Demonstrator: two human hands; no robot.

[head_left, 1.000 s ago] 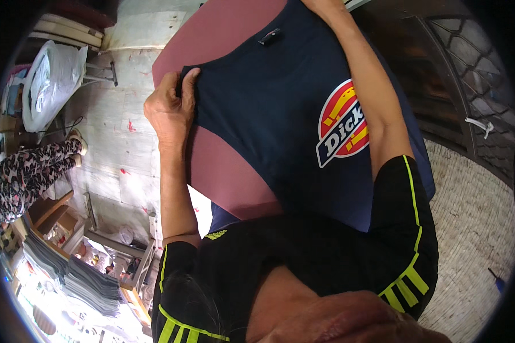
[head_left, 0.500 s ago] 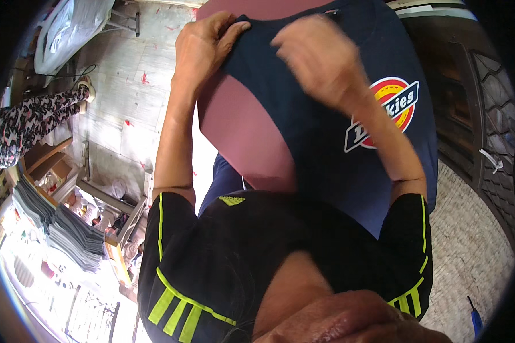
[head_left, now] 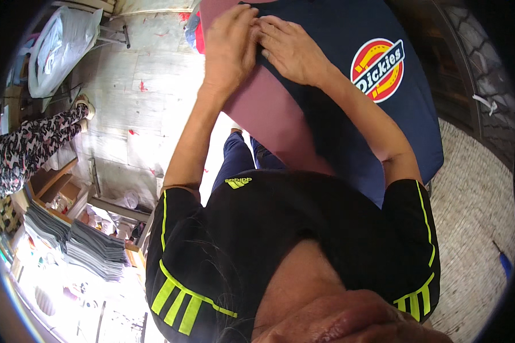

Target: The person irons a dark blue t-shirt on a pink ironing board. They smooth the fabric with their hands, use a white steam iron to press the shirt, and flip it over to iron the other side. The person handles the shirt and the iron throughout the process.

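Observation:
A navy T-shirt (head_left: 337, 34) with a round red, yellow and white print lies spread over a long pink padded board (head_left: 269, 108). Along the shirt's far left edge, my left hand (head_left: 230, 48) has its fingers bent over the cloth, holding it; the fingertips are partly hidden. My right hand (head_left: 294, 52) rests palm down on the shirt close beside it, fingers stretched out and reaching my left fingers. A ring shows on one right finger.
At the left a person in patterned trousers (head_left: 34, 148) stands near stacked grey cloth pieces (head_left: 91, 246) and a wooden shelf. A white plastic bag (head_left: 63, 48) hangs at the far left. Dark metal grating (head_left: 480, 74) is on the right; a blue-handled tool (head_left: 504, 266) lies lower right.
My right hand has come down and left onto the cloth beside my left hand. My left hand has shifted right. The shirt's print sits higher and further left in view.

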